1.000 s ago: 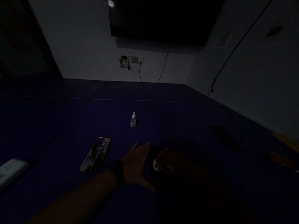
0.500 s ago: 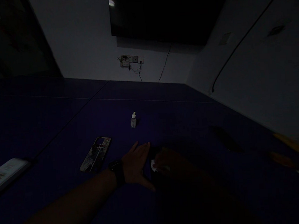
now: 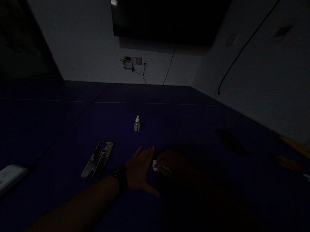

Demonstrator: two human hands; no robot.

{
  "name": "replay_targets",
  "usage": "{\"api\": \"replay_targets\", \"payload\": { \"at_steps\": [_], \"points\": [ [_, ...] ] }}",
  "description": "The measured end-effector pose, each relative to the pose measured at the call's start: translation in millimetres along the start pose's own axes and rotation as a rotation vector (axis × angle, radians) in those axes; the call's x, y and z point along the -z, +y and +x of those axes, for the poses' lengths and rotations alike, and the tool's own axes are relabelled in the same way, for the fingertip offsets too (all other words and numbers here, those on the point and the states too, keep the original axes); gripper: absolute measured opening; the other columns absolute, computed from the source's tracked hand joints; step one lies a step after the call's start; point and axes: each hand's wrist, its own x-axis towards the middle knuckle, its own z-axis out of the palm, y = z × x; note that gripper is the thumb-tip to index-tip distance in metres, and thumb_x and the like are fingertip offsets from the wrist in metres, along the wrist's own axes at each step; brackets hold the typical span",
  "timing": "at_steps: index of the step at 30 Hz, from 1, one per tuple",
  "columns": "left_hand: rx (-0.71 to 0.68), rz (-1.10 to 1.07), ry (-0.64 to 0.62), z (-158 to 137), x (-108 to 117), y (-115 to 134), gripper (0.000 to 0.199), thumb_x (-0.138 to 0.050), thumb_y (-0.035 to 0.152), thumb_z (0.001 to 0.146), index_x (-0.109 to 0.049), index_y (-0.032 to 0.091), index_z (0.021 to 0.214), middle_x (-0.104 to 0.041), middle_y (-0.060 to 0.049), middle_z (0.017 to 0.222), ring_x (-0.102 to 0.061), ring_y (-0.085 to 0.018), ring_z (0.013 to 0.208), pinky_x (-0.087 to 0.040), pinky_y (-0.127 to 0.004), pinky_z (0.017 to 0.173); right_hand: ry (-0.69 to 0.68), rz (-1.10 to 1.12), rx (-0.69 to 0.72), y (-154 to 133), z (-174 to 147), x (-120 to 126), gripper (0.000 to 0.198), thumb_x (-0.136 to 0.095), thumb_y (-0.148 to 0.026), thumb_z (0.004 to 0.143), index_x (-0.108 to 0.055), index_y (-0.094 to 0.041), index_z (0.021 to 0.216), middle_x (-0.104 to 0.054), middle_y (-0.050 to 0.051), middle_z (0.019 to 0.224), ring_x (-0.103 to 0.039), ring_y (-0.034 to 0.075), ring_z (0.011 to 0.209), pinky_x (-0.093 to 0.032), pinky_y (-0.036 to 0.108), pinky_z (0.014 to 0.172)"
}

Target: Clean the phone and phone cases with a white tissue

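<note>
My left hand (image 3: 140,168), with a black watch (image 3: 120,177) on the wrist, lies flat with its thumb spread, along the left edge of something dark on the blue surface (image 3: 119,212). That dark thing lies between my hands, too dim to name. Just right of it my right hand (image 3: 169,161) is curled around a crumpled white tissue (image 3: 155,165), pressed down low; deep shadow hides most of that arm. A phone case (image 3: 97,159) with a printed picture rests left of my left hand. Beyond the hands stands a small dropper bottle (image 3: 137,126) with a white top.
A white box-like object (image 3: 8,179) lies at the far left. On the right are a dark flat object (image 3: 231,141), an orange item (image 3: 288,163) and a yellow strip (image 3: 300,148). Behind, a wall holds a large screen (image 3: 164,17) and sockets with cables (image 3: 138,61).
My right hand with the tissue has shifted slightly up and to the left, closer to my left hand. The left hand stays put. The whole view has drifted a little.
</note>
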Motion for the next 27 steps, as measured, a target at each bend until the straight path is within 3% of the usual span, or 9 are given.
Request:
{"api": "replay_targets", "payload": {
  "at_steps": [6,10,18,22,27],
  "points": [
    [0.007,-0.001,-0.007,0.1,-1.9,-1.3,0.145,-0.065,0.090,0.058,0.003,0.010,0.158,-0.027,-0.030,0.159,-0.031,-0.045,0.146,-0.008,-0.065,0.120,-0.065,0.002,0.007,9.0,-11.8,5.9,0.012,-0.065,-0.022,0.090,-0.075,-0.022,0.098,-0.074,0.005,0.102,-0.067,0.020,0.094,-0.049,0.036,0.089],
    [0.005,0.009,-0.001,-0.3,-2.7,-2.5,0.146,-0.064,0.091,0.058,0.005,0.009,0.158,-0.027,-0.030,0.159,-0.031,-0.045,0.146,-0.009,-0.065,0.120,-0.031,0.005,0.009,5.2,-9.5,0.8,0.015,-0.063,-0.022,0.092,-0.074,-0.022,0.102,-0.074,0.008,0.107,-0.067,0.021,0.101,-0.051,0.035,0.090],
    [-0.004,0.035,0.008,-0.8,-3.5,-2.6,0.149,-0.063,0.093,0.055,0.003,0.009,0.158,-0.027,-0.032,0.158,-0.031,-0.047,0.146,-0.011,-0.067,0.120,-0.068,0.108,-0.079,11.3,-30.3,50.6,0.019,-0.057,-0.019,0.095,-0.073,-0.023,0.105,-0.072,0.007,0.106,-0.068,0.019,0.094,-0.054,0.032,0.084],
    [0.000,0.027,0.014,-0.7,-3.1,-1.5,0.148,-0.063,0.093,0.056,0.005,0.010,0.158,-0.025,-0.031,0.159,-0.031,-0.046,0.146,-0.010,-0.067,0.119,-0.086,0.127,-0.120,13.6,-44.3,31.2,0.022,-0.058,-0.016,0.093,-0.072,-0.021,0.109,-0.071,0.010,0.111,-0.069,0.020,0.098,-0.055,0.034,0.086],
    [-0.009,0.023,0.007,-0.7,-1.7,-0.6,0.144,-0.063,0.091,0.060,0.007,0.013,0.158,-0.024,-0.029,0.160,-0.031,-0.044,0.147,-0.007,-0.066,0.120,0.003,0.133,-0.009,18.4,-38.0,-1.7,0.022,-0.056,-0.017,0.096,-0.072,-0.020,0.111,-0.072,0.011,0.113,-0.067,0.020,0.105,-0.054,0.035,0.092]
  ]
}}
